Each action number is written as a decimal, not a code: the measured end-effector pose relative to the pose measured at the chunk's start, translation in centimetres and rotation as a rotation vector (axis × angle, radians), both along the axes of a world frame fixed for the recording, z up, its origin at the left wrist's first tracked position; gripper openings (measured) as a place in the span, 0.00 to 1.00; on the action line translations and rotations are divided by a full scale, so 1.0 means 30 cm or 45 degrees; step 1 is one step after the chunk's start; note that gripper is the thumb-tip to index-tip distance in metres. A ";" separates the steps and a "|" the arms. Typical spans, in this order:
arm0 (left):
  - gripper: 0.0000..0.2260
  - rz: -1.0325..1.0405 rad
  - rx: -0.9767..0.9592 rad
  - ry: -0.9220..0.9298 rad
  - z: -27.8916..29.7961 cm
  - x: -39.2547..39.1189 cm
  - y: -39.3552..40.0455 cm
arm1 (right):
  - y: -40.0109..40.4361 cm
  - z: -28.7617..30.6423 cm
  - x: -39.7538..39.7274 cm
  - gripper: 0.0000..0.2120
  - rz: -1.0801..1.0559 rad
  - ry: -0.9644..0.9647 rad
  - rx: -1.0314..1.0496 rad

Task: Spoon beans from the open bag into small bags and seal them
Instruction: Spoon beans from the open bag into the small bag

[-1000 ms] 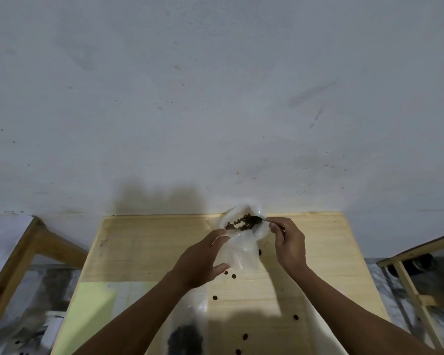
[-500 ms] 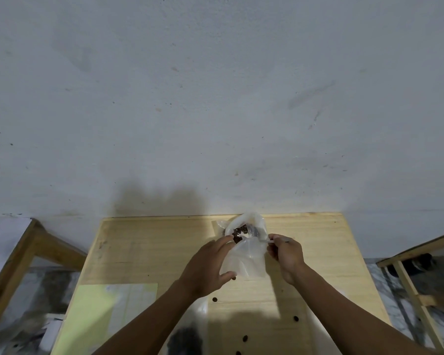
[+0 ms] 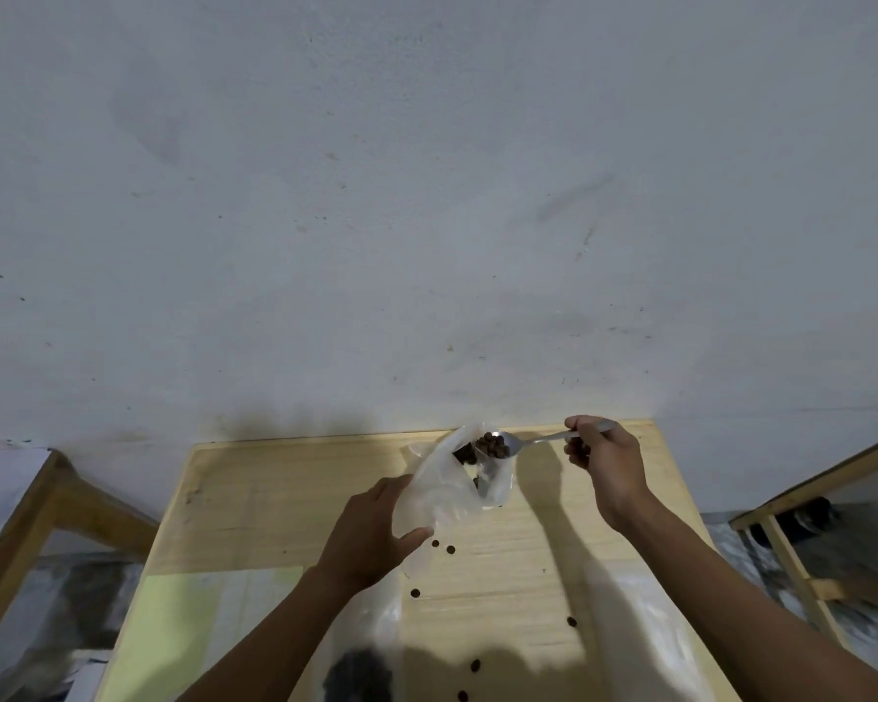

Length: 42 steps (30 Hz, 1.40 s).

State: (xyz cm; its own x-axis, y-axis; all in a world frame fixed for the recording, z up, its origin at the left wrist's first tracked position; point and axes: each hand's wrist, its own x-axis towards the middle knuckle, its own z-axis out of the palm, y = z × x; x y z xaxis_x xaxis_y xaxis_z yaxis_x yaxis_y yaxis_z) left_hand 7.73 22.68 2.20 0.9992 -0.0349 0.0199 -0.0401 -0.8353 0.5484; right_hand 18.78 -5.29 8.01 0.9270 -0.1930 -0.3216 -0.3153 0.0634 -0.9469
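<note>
A pale, scuffed wall point(image 3: 427, 195) fills the upper frame above a light wooden table point(image 3: 275, 499), with wooden frames point(image 3: 47, 504) standing off its 9 and 3 o'clock sides. On the near part of the table lie a yellow-green sheet point(image 3: 173, 630) at 8 o'clock, a clear open bag point(image 3: 361, 666) holding a dark mass of beans at 6 o'clock, and further clear plastic point(image 3: 645, 635) at 5 o'clock. Toward the table's 12 o'clock edge, the person's left hand point(image 3: 371, 534) grips a small bag point(image 3: 452, 488) of clear plastic by its lower side, fingers and thumb curled round it, the mouth held up and open. At 1 o'clock the right hand point(image 3: 606, 463) pinches the handle of a metal spoon point(image 3: 528, 442), whose bowl, loaded with dark beans point(image 3: 491, 444), sits right at the small bag's mouth; a few beans show inside the bag. Loose beans point(image 3: 449, 549) dot the tabletop between the forearms, from the centre down to 6 o'clock.
</note>
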 end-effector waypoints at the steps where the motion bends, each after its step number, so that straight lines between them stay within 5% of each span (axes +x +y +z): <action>1: 0.32 0.017 -0.005 0.012 0.005 0.003 -0.005 | 0.001 0.026 -0.005 0.10 0.024 -0.033 -0.016; 13: 0.32 0.045 -0.088 0.025 0.063 0.022 -0.065 | 0.072 0.147 -0.104 0.07 0.533 -0.446 -0.465; 19: 0.29 0.080 -0.144 0.002 0.077 0.030 -0.059 | 0.068 0.210 -0.083 0.07 0.495 -0.614 -0.488; 25: 0.29 0.083 -0.202 0.038 0.071 0.018 -0.053 | 0.029 0.141 -0.043 0.08 0.261 -0.517 -0.470; 33: 0.36 -0.229 -0.033 -0.054 -0.011 0.019 -0.058 | 0.049 -0.149 -0.110 0.09 0.381 -0.338 -0.588; 42: 0.37 -0.355 -0.088 0.161 -0.002 0.073 -0.069 | 0.142 -0.239 -0.100 0.10 0.169 -0.284 -0.434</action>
State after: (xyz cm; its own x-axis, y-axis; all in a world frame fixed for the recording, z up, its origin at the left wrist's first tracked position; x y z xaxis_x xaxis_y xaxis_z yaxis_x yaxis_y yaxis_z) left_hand 9.93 20.61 2.13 0.9461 -0.3105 -0.0921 -0.1899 -0.7623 0.6187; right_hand 15.76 -1.04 0.84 0.9906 -0.1279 -0.0486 -0.0845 -0.2924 -0.9526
